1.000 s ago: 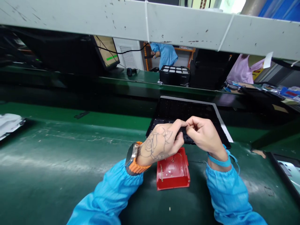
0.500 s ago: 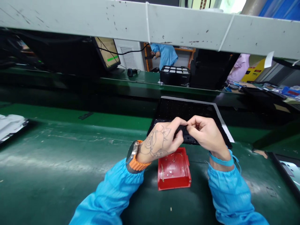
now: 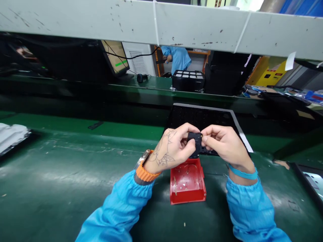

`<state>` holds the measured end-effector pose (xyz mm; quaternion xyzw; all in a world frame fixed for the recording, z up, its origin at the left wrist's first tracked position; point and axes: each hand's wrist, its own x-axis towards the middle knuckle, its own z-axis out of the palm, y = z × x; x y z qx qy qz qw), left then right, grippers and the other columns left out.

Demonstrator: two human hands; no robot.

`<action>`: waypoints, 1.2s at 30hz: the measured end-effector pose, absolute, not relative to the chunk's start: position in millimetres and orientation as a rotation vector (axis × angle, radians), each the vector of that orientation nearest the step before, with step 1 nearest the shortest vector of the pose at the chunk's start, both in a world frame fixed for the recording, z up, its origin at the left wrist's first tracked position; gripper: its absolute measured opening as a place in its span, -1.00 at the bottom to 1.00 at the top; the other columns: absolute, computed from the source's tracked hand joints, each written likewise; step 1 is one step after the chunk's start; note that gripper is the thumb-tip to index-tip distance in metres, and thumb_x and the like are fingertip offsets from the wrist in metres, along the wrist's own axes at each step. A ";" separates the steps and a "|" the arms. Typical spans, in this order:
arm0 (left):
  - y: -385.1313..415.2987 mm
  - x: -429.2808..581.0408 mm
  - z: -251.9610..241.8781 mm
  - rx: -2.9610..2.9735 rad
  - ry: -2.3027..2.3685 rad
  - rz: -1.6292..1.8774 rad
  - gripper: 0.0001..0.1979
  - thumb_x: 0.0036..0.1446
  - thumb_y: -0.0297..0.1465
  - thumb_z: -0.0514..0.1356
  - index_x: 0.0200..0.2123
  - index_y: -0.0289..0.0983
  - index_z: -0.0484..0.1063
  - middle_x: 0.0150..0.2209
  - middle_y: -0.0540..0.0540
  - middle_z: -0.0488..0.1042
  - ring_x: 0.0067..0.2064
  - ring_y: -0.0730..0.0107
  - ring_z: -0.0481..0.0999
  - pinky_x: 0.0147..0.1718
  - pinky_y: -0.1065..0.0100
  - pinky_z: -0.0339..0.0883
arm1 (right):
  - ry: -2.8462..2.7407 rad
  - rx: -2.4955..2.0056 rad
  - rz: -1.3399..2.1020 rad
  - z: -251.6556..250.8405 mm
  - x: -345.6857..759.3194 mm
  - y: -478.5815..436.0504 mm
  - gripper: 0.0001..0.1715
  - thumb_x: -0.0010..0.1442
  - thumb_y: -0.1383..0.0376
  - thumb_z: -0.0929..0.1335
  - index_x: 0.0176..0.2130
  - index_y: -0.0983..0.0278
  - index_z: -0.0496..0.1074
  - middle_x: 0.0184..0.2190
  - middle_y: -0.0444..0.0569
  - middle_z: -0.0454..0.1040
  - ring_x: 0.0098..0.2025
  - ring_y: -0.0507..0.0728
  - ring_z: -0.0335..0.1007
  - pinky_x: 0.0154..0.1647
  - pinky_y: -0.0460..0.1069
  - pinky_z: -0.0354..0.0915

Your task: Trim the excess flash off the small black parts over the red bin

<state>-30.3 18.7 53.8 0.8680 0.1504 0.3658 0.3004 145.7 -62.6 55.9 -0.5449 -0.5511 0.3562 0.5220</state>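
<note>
Both my hands meet above a small red tray (image 3: 187, 183) on the green bench. My left hand (image 3: 171, 148), tattooed and with an orange-strapped watch at the wrist, grips a small black part (image 3: 194, 143) between thumb and fingers. My right hand (image 3: 223, 143) pinches the same black part from its right side. Behind the hands lies a black tray (image 3: 202, 117) with rows of small pockets. A few small bits lie inside the red tray.
A green conveyor (image 3: 75, 101) runs behind the bench, under a grey beam (image 3: 161, 23). A monitor (image 3: 114, 57) and a black crate of parts (image 3: 188, 80) stand beyond it. A person in blue (image 3: 178, 57) works far back. White material (image 3: 10, 134) lies at left.
My hands have turned and lifted the small black part, so it now shows plainly between the fingertips. A person in pink at the right back has gone from view.
</note>
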 end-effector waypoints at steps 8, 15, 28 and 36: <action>16.0 -31.3 55.1 2.332 0.429 0.978 -0.81 0.14 -0.46 0.11 -0.19 -0.31 0.45 -0.58 0.10 0.45 -0.63 0.57 0.35 -0.61 0.51 0.14 | -1.317 -1.308 0.859 56.9 143.5 -64.3 -0.88 0.08 0.30 0.40 -0.36 0.31 0.53 -0.52 -0.09 0.49 -0.52 0.01 0.35 -0.52 -0.12 0.29; 12.3 -29.0 49.7 2.476 0.442 1.102 -0.79 0.15 -0.50 0.09 -0.15 -0.33 0.44 -0.61 0.14 0.36 -0.65 0.58 0.30 -0.62 0.51 0.11 | -1.353 -1.383 0.763 52.2 142.9 -65.8 -0.84 0.10 0.26 0.39 -0.36 0.31 0.53 -0.51 -0.09 0.49 -0.50 0.03 0.35 -0.51 -0.10 0.25; 7.0 -19.8 33.5 2.737 0.557 1.216 -0.78 0.21 -0.50 0.06 -0.11 -0.30 0.41 -0.50 0.03 0.49 -0.52 0.46 0.46 -0.48 0.43 0.31 | -1.440 -1.635 0.294 44.3 128.7 -59.9 -0.89 0.09 0.34 0.30 -0.46 0.25 0.40 -0.61 -0.18 0.38 -0.57 0.01 0.20 -0.52 -0.07 0.12; 9.9 -24.6 43.4 2.589 0.614 1.202 -0.80 0.20 -0.47 0.09 -0.15 -0.29 0.45 -0.58 0.09 0.44 -0.63 0.53 0.36 -0.59 0.46 0.18 | -1.426 -1.458 0.469 46.0 133.9 -63.1 -0.83 0.22 0.29 0.32 -0.32 0.28 0.51 -0.50 -0.14 0.46 -0.48 0.03 0.33 -0.48 -0.09 0.20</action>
